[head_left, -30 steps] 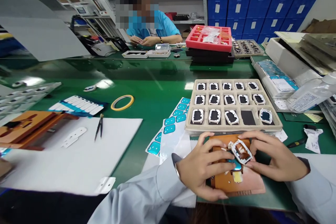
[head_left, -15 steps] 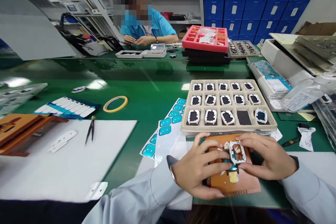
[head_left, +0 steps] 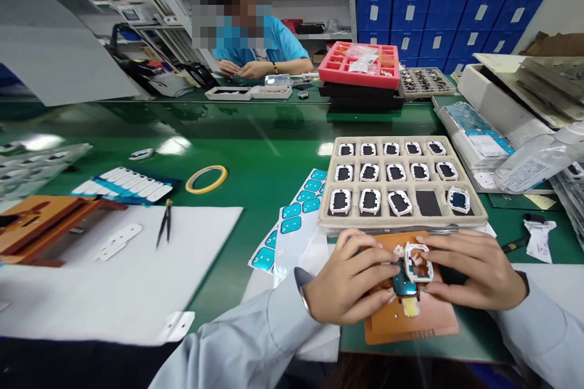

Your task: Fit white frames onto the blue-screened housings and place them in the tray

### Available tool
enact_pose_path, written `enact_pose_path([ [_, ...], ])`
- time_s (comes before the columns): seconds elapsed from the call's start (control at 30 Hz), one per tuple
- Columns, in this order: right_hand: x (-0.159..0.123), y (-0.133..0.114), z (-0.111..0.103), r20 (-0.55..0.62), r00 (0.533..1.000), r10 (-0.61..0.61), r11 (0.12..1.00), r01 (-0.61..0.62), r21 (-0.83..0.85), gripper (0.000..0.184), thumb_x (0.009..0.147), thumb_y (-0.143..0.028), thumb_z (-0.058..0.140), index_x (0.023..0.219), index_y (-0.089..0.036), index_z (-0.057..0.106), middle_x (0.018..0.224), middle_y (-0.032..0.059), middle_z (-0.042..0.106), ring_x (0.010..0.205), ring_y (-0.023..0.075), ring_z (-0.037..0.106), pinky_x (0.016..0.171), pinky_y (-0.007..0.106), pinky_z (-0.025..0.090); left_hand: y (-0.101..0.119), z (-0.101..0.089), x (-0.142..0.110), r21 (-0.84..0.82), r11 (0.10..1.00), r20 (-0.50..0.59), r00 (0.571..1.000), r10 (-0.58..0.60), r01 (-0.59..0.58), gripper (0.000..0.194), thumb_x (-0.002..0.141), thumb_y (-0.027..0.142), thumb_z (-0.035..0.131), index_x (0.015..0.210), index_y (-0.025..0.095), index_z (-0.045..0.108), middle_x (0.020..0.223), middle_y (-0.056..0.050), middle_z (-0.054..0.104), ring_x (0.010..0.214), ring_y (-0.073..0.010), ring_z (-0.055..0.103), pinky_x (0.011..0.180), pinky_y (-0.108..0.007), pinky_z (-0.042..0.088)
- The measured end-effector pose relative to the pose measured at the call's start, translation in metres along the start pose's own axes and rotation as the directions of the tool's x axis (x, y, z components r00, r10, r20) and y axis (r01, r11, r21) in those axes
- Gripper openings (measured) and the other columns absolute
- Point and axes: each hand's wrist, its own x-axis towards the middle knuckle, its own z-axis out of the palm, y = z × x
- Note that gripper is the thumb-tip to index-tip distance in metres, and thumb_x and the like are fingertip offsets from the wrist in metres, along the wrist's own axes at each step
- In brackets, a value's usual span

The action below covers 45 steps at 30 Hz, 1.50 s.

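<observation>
While the right hand point(head_left: 479, 270) pinches a white rounded-rectangle frame point(head_left: 409, 264) by its right side between thumb and fingers, the frame sits just above and right of a glossy teal panel point(head_left: 406, 282) on an orange fixture plate point(head_left: 387, 325). The left hand point(head_left: 349, 279) has its fingers bent close together, tips at the panel's left edge; whether they grip it I cannot tell. Just beyond the plate, a beige compartment tray point(head_left: 401, 222) carries rows of similar white frames. Left of it, teal sticker sheets point(head_left: 292, 216) lie on the green bench point(head_left: 255, 140), with a yellow tape roll point(head_left: 207, 191) farther left.
</observation>
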Motion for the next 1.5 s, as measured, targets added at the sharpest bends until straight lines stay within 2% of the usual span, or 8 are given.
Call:
enact_pose_path([
  [0.2, 0.008, -0.013, 0.007, 0.034, 0.998, -0.059, 0.997, 0.057, 0.048, 0.022, 0.093, -0.032, 0.064, 0.105, -0.014, 0.066, 0.113, 0.0187, 0.073, 0.073, 0.0190, 0.072, 0.051, 0.030, 0.045, 0.006, 0.003, 0.001, -0.074, 0.983, -0.060, 0.983, -0.173, 0.169, 0.049, 0.083, 0.047, 0.069, 0.122, 0.021, 0.054, 0.111, -0.010, 0.068, 0.104, -0.0253, 0.056, 0.093, -0.041, 0.044],
  [0.57, 0.008, -0.015, 0.009, 0.048, 0.998, -0.031, 0.998, 0.028, 0.061, 0.021, 0.098, -0.032, 0.058, 0.103, -0.013, 0.066, 0.114, 0.0172, 0.073, 0.080, 0.0179, 0.074, 0.051, 0.028, 0.047, 0.014, 0.008, 0.005, -0.130, 0.941, -0.068, 0.944, -0.322, 0.312, 0.052, 0.072, 0.046, 0.079, 0.113, 0.019, 0.062, 0.108, -0.009, 0.067, 0.102, -0.0254, 0.053, 0.091, -0.043, 0.046],
  [0.9, 0.011, -0.018, 0.005, 0.126, 0.992, 0.018, 0.997, -0.028, 0.075, 0.020, 0.099, -0.033, 0.056, 0.099, -0.016, 0.067, 0.116, 0.0153, 0.072, 0.081, 0.0186, 0.075, 0.052, 0.028, 0.050, 0.014, 0.007, -0.002, -0.094, 0.939, 0.002, 0.943, -0.332, 0.330, 0.044, 0.075, 0.043, 0.078, 0.109, 0.020, 0.064, 0.117, -0.011, 0.064, 0.111, -0.0272, 0.049, 0.096, -0.045, 0.043],
  [1.17, 0.010, -0.014, 0.012, 0.031, 0.999, -0.015, 0.993, 0.011, 0.117, 0.021, 0.095, -0.034, 0.061, 0.107, -0.017, 0.063, 0.109, 0.0149, 0.074, 0.088, 0.0193, 0.074, 0.061, 0.027, 0.055, 0.002, 0.003, -0.006, -0.290, 0.926, 0.113, 0.970, -0.217, 0.241, 0.069, 0.085, 0.060, 0.062, 0.143, 0.028, 0.045, 0.133, -0.013, 0.053, 0.121, -0.0299, 0.047, 0.104, -0.049, 0.034],
  [1.23, 0.008, -0.014, 0.011, 0.026, 0.999, -0.021, 0.995, 0.019, 0.099, 0.020, 0.096, -0.034, 0.059, 0.108, -0.017, 0.062, 0.109, 0.0152, 0.074, 0.083, 0.0186, 0.074, 0.059, 0.027, 0.054, 0.003, -0.001, -0.002, -0.219, 0.961, 0.088, 0.984, -0.152, 0.168, 0.070, 0.086, 0.060, 0.060, 0.144, 0.025, 0.044, 0.131, -0.014, 0.056, 0.118, -0.0294, 0.050, 0.101, -0.047, 0.036],
  [1.33, 0.004, -0.011, 0.004, -0.004, 0.998, 0.056, 0.996, -0.056, 0.066, 0.019, 0.095, -0.032, 0.060, 0.110, -0.020, 0.062, 0.114, 0.0146, 0.073, 0.069, 0.0177, 0.072, 0.056, 0.030, 0.053, -0.001, -0.015, -0.001, -0.038, 0.992, -0.053, 0.991, -0.119, 0.117, 0.050, 0.090, 0.040, 0.063, 0.135, 0.023, 0.050, 0.104, -0.007, 0.070, 0.096, -0.0217, 0.059, 0.085, -0.037, 0.043],
  [1.4, 0.001, -0.004, -0.003, -0.038, 0.984, 0.177, 0.984, -0.175, 0.038, 0.021, 0.094, -0.030, 0.062, 0.114, -0.023, 0.062, 0.119, 0.0123, 0.071, 0.071, 0.0196, 0.071, 0.061, 0.034, 0.054, -0.008, -0.033, -0.005, 0.093, 0.972, -0.223, 0.956, -0.190, 0.214, 0.026, 0.092, 0.024, 0.060, 0.117, 0.024, 0.059, 0.086, -0.001, 0.071, 0.079, -0.0162, 0.061, 0.077, -0.032, 0.045],
  [1.5, -0.003, 0.012, -0.012, -0.084, 0.955, 0.285, 0.954, -0.291, -0.074, 0.021, 0.093, -0.030, 0.063, 0.114, -0.025, 0.063, 0.121, 0.0094, 0.070, 0.088, 0.0273, 0.070, 0.075, 0.043, 0.052, -0.028, -0.063, -0.018, 0.228, 0.771, -0.373, 0.785, -0.495, 0.595, 0.009, 0.091, 0.027, 0.059, 0.096, 0.022, 0.064, 0.089, -0.003, 0.070, 0.083, -0.0178, 0.062, 0.080, -0.033, 0.048],
])
